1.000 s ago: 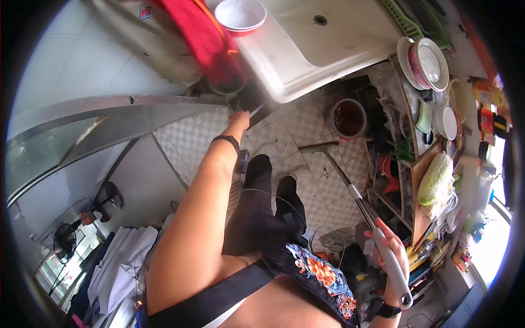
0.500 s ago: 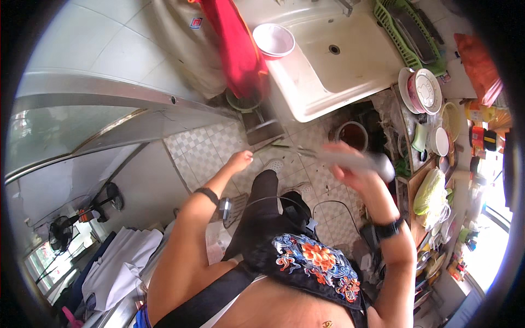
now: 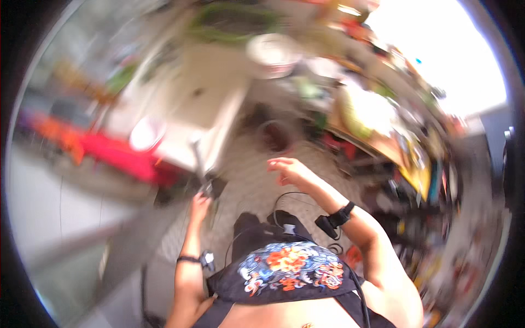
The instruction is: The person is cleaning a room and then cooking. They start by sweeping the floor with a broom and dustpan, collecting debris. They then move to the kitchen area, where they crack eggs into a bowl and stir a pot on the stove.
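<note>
My left hand [image 3: 200, 205] is closed around one end of a long, thin grey utensil [image 3: 199, 163]. The utensil points away from me, toward the front corner of the sink [image 3: 227, 117]; motion blur hides its exact kind. My right hand [image 3: 293, 170] is held out over the floor with its fingers stretched and apart, and I see nothing in it. A dark round bucket [image 3: 275, 136] stands on the floor just beyond that hand. On the sink's left ledge rests a white bowl [image 3: 146, 134].
Stacked bowls [image 3: 272, 54] stand to the right of the sink, and a green rack [image 3: 235, 22] lies behind it. A crowded counter on the right bears a pale green vegetable in a bag [image 3: 363, 112]. Red cloth [image 3: 120, 158] hangs at the left.
My view has swung to the right and is blurred. The grey utensil, formerly in my right hand, is now in my left. My right hand has emptied and opened.
</note>
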`<control>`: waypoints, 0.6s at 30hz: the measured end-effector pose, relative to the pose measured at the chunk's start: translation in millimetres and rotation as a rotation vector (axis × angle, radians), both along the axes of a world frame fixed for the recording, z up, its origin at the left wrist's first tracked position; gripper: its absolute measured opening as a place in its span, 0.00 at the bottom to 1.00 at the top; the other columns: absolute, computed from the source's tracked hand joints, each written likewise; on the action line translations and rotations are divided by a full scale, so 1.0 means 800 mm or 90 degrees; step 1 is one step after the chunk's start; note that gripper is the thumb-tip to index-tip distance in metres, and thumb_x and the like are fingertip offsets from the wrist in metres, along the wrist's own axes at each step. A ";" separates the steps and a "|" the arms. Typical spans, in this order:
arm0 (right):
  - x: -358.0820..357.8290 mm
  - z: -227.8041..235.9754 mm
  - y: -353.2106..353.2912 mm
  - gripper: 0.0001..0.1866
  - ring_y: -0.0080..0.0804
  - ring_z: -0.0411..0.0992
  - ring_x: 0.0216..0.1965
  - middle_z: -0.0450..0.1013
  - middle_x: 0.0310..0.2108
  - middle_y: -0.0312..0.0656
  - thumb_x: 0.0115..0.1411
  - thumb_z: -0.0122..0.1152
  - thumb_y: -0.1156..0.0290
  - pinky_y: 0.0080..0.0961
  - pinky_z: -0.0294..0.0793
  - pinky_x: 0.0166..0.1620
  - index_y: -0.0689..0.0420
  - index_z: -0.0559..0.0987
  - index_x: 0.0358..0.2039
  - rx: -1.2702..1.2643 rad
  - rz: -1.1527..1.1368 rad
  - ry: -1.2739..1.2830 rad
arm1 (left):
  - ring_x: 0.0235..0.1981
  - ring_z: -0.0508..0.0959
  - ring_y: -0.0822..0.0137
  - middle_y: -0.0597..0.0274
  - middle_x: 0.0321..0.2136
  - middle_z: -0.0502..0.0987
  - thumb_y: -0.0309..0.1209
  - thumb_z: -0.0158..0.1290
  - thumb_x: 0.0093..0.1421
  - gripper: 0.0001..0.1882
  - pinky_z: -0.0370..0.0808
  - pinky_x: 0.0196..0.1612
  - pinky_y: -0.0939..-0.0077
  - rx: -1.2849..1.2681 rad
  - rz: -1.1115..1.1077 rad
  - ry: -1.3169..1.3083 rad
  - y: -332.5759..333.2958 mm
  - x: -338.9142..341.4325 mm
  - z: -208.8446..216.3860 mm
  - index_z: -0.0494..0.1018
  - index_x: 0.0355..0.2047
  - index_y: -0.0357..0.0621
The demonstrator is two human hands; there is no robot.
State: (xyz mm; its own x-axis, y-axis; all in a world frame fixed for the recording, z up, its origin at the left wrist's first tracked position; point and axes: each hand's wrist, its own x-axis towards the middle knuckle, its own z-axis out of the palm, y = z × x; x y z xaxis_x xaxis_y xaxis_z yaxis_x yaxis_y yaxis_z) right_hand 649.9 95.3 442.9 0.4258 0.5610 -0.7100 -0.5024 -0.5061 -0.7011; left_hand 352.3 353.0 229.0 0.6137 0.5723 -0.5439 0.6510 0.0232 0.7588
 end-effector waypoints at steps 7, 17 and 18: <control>0.001 -0.027 -0.122 0.22 0.20 0.68 0.26 0.75 0.43 0.35 0.59 0.53 0.57 0.21 0.73 0.32 0.54 0.72 0.51 -0.057 -0.304 -0.084 | 0.19 0.70 0.72 0.60 0.31 0.75 0.33 0.56 0.56 0.35 0.67 0.21 0.77 0.006 0.190 0.244 0.145 -0.018 0.011 0.52 0.60 0.47; -0.092 -0.121 -0.302 0.16 0.20 0.72 0.20 0.76 0.34 0.39 0.57 0.58 0.67 0.19 0.73 0.23 0.58 0.76 0.45 -0.244 -0.596 -0.122 | 0.30 0.73 0.66 0.63 0.37 0.74 0.42 0.47 0.61 0.19 0.71 0.32 0.66 -0.094 -0.045 0.482 0.191 0.056 -0.041 0.65 0.50 0.50; -0.084 -0.130 -0.313 0.16 0.20 0.72 0.20 0.76 0.33 0.39 0.57 0.58 0.67 0.19 0.73 0.23 0.58 0.76 0.45 -0.245 -0.602 -0.141 | 0.30 0.73 0.67 0.62 0.36 0.74 0.43 0.47 0.61 0.16 0.70 0.30 0.67 -0.115 -0.056 0.469 0.167 0.081 -0.032 0.69 0.44 0.48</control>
